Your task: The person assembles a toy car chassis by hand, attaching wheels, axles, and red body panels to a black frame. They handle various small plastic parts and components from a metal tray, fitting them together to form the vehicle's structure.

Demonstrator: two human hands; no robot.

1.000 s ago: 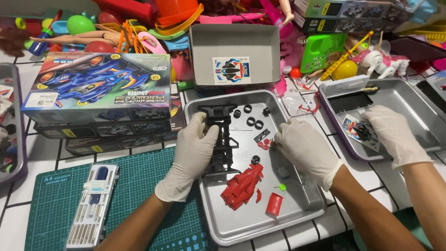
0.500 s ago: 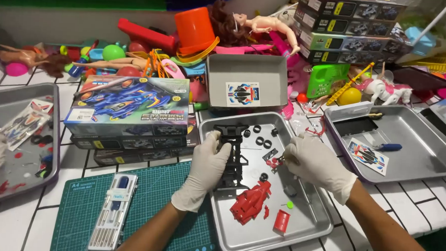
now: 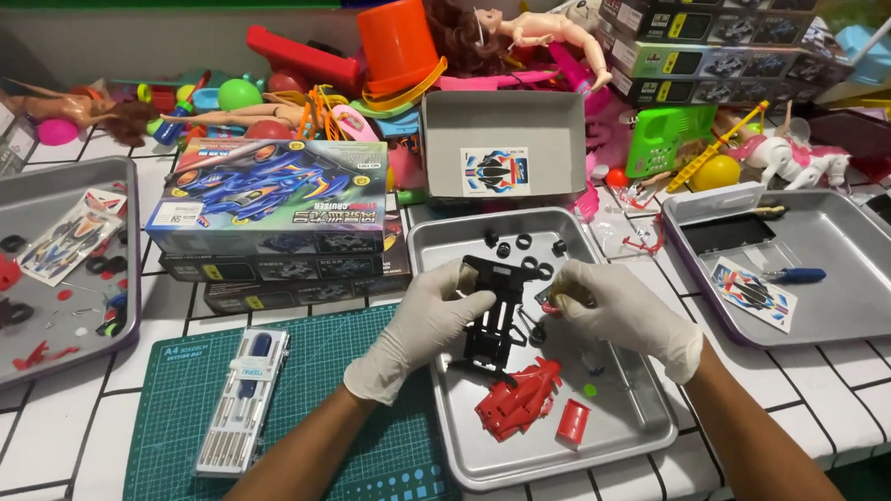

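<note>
While I look down at the tray (image 3: 441,242) in front of me, both my hands are over it in white gloves. My left hand (image 3: 424,325) is closed on the left side of the black car frame (image 3: 493,318), fingers pinched on its edge. My right hand (image 3: 625,310) is closed too, by the right side of the frame, and I cannot tell just what small bit it pinches. The frame sits in the middle of the tray. Small black wheels (image 3: 522,248) lie at the far end of the tray, past the frame. The red car body (image 3: 519,402) lies at the near end of the tray, and a little red block (image 3: 572,422) is just beside it. Left of the tray is a green mat (image 3: 360,367) with a tool set (image 3: 245,400) on it. Behind the tray stands an open grey box (image 3: 500,143), and to the left of the tray are stacked car boxes (image 3: 267,201).
</note>
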